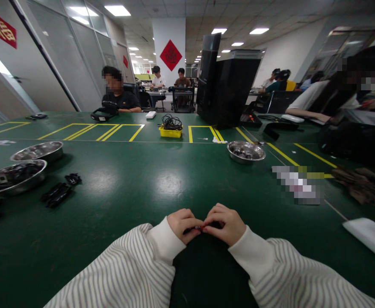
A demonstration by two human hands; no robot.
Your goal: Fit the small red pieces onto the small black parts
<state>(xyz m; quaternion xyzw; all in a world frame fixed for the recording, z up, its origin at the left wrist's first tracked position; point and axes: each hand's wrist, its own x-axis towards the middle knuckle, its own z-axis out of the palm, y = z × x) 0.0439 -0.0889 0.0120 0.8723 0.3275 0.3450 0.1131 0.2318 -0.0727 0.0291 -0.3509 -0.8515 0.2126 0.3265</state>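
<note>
My left hand (pixel 182 222) and my right hand (pixel 225 223) meet low over the green table, just in front of my body. Between their fingertips is a small dark piece with a red end (pixel 201 229), mostly covered by the fingers, so its kind does not show. The left thumb and fingers are closed on its dark side. At the red end, the right thumb and fingertips pinch together.
Left on the green table (pixel 136 171) stand two metal bowls, the nearer (pixel 30 185) full of dark parts, with black bundles (pixel 56 194) beside it. Another metal bowl (pixel 246 159) stands right. Farther back are a yellow tray (pixel 170 133) of cables and a black cabinet (pixel 235 90). People sit around.
</note>
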